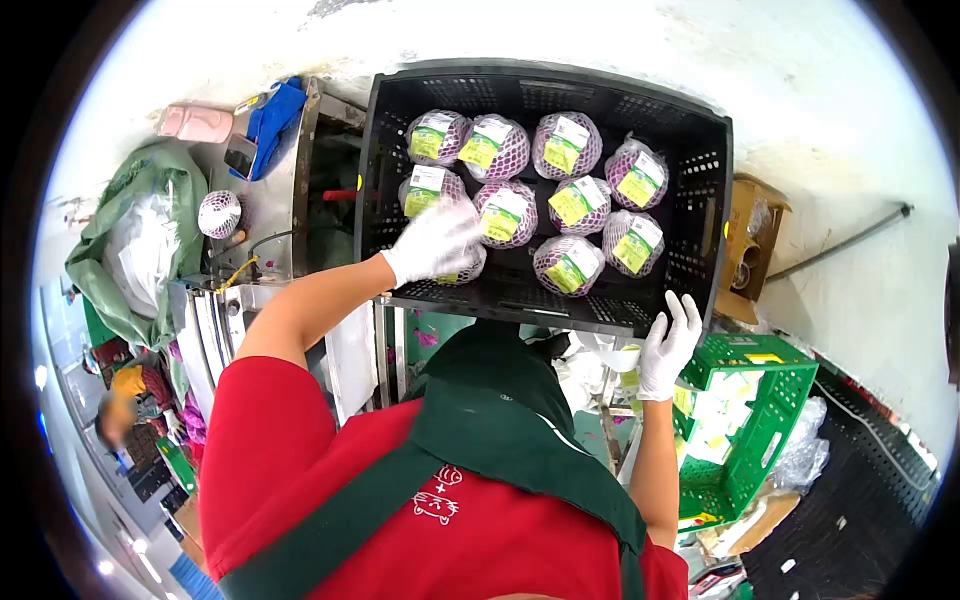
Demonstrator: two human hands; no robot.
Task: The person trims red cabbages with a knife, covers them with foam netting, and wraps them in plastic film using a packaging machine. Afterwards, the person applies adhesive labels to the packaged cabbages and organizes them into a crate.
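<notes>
A black plastic crate [545, 68] holds several round purple heads that look like red cabbages [568, 146], each in white netting with a white and yellow-green label. My left hand [435, 243], in a white glove, reaches over the crate's near left corner. Its fingers curve over a red cabbage [470, 268] there and partly hide it. My right hand [670, 345], also white-gloved, is at the near right corner of the crate. Its fingers are stretched and apart against the rim, holding nothing.
One more netted cabbage [219, 214] sits on the metal bench at left, near a green sack [165, 170], a phone [240, 157] and a pink bottle [197, 124]. To the right stand a green crate [765, 440] with labels and a cardboard box [745, 240]. Another person is far left.
</notes>
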